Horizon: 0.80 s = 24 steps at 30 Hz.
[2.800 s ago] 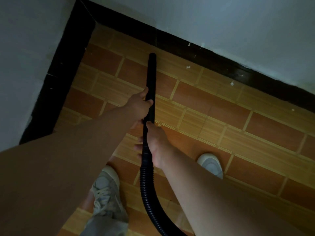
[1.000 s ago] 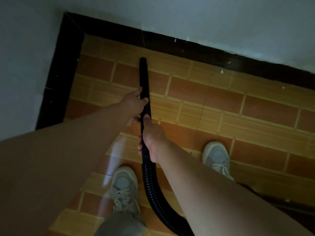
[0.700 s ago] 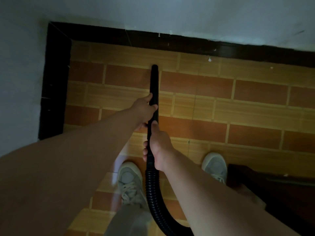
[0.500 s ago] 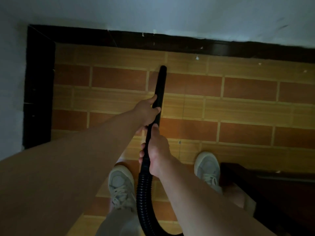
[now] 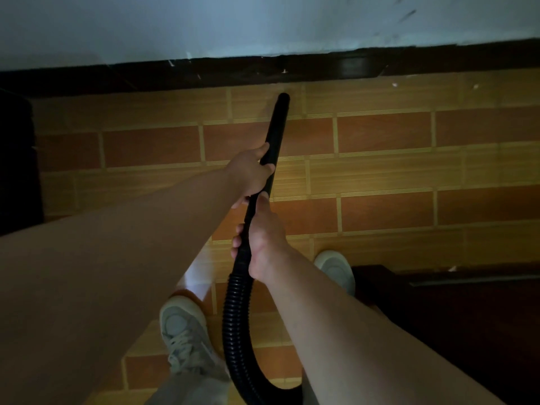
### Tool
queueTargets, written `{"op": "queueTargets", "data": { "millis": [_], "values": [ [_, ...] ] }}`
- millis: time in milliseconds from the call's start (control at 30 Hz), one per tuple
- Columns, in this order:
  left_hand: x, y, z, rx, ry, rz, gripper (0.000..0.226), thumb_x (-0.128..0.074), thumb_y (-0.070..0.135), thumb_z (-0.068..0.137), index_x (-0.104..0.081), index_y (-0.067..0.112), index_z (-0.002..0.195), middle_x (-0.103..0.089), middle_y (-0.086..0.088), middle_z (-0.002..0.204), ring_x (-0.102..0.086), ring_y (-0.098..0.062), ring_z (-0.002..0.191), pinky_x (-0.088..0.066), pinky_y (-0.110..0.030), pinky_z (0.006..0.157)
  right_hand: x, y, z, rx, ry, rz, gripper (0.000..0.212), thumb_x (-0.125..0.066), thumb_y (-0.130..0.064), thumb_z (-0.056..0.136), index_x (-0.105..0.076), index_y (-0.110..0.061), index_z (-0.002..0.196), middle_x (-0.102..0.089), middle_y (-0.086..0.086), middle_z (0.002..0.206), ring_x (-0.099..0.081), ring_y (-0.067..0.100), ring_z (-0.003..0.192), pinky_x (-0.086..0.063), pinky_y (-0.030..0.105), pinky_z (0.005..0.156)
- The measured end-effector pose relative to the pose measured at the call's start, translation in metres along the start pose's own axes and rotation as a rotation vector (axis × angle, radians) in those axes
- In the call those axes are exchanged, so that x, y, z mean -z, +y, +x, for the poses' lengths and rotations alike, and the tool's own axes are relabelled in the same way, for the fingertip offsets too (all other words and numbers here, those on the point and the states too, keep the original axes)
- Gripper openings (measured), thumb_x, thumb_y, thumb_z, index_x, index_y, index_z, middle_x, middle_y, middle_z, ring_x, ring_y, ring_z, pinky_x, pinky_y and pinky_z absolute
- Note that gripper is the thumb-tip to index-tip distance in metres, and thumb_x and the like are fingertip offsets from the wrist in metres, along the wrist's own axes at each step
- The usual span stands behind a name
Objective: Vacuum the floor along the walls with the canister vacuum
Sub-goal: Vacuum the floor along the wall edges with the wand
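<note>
Head view, looking down in dim light: a black vacuum wand is held in both hands over a brick-patterned tiled floor. The wand is gripped at mid-length by the left hand, fingers curled round it. It is gripped just behind by the right hand, fingers wrapped where the ribbed hose begins. The hose is seen curving down between two pale sneakers; the canister is not in view.

Compared with the earlier views, the wand tip has been carried out of the left corner and rightward along the black skirting board. It is now placed just short of the skirting. The corner is judged to be covered. White flecks are still seen near the skirting further right, so that stretch is judged to remain.
</note>
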State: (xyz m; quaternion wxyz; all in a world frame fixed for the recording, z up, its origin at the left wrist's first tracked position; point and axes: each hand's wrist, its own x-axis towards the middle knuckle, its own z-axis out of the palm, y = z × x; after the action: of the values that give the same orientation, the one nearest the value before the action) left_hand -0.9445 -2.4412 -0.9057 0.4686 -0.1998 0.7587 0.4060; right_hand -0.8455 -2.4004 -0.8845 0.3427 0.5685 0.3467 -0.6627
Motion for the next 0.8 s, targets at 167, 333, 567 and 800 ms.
{"op": "queueTargets", "data": {
  "millis": [167,333,567,800],
  "values": [
    [-0.007,0.006,-0.002,0.001,0.011,0.043,0.06,-0.053,0.024,0.105,-0.029,0.042,0.157,-0.061,-0.01,0.122,-0.065,-0.03,0.102,-0.06,-0.05,0.086,0.009,-0.003,-0.005,-0.023,-0.03,0.019,0.059,-0.037,-0.069,0.1,-0.074,-0.024,0.103,-0.053,-0.002,0.064,-0.048,0.013,0.045,-0.044,0.021,0.05],
    [-0.006,-0.001,-0.006,-0.024,0.06,0.044,0.059,-0.05,0.024,0.107,-0.026,0.036,0.159,-0.06,-0.009,0.124,-0.065,-0.023,0.093,-0.061,-0.039,0.077,0.007,-0.004,-0.008,-0.059,-0.044,-0.023,0.058,-0.038,-0.068,0.1,-0.072,-0.022,0.1,-0.052,-0.001,0.064,-0.047,0.012,0.044,-0.043,0.021,0.048],
    [0.002,0.0,-0.007,0.001,0.067,-0.009,0.059,-0.051,0.023,0.106,-0.029,0.037,0.158,-0.058,-0.008,0.125,-0.063,-0.023,0.095,-0.059,-0.037,0.075,0.001,-0.004,-0.005,-0.061,-0.061,-0.022,0.056,-0.038,-0.068,0.1,-0.072,-0.024,0.094,-0.052,-0.002,0.062,-0.046,0.013,0.044,-0.042,0.022,0.049],
    [-0.012,-0.002,-0.016,-0.04,-0.003,0.023,0.058,-0.051,0.025,0.106,-0.03,0.037,0.158,-0.061,-0.007,0.127,-0.064,-0.02,0.096,-0.058,-0.035,0.079,0.015,0.004,-0.006,-0.083,-0.052,0.09,0.052,-0.045,-0.068,0.098,-0.072,-0.024,0.089,-0.053,-0.003,0.06,-0.046,0.013,0.045,-0.042,0.023,0.051]
  ]
}}
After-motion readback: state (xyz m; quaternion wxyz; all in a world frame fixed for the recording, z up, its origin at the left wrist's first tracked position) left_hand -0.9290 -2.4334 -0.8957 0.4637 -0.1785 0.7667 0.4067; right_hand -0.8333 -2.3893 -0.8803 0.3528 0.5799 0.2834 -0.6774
